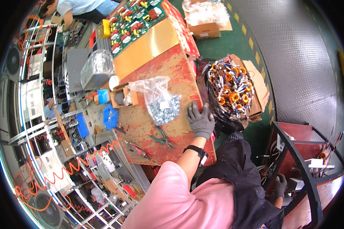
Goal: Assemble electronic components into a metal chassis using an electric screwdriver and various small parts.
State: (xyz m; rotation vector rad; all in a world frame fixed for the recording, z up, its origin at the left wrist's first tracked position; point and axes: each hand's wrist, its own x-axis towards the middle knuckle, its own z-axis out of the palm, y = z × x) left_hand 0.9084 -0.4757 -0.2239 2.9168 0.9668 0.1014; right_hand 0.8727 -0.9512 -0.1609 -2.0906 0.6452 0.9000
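My left hand [201, 121], in a grey glove, lies on the edge of the worn red table [179, 76], its fingers spread and holding nothing. Left of it a clear plastic bag [163, 107] of small metal parts rests on the tabletop. Green-handled pliers [163, 140] lie nearer to me, beside a red and grey power screwdriver [138, 150]. At the lower right my right hand [280, 184], also gloved, hangs beside a black metal-framed cart [300, 160]. Its fingers are partly hidden, and I cannot make out whether they grip anything.
Right of the table a carton lined with black plastic holds several copper-wound coils [233, 95] with wires. Circuit boards [135, 23] cover the far tabletop. A small cardboard box [124, 97] and a blue bin [110, 116] stand at left. Another person [80, 7] works at the far left.
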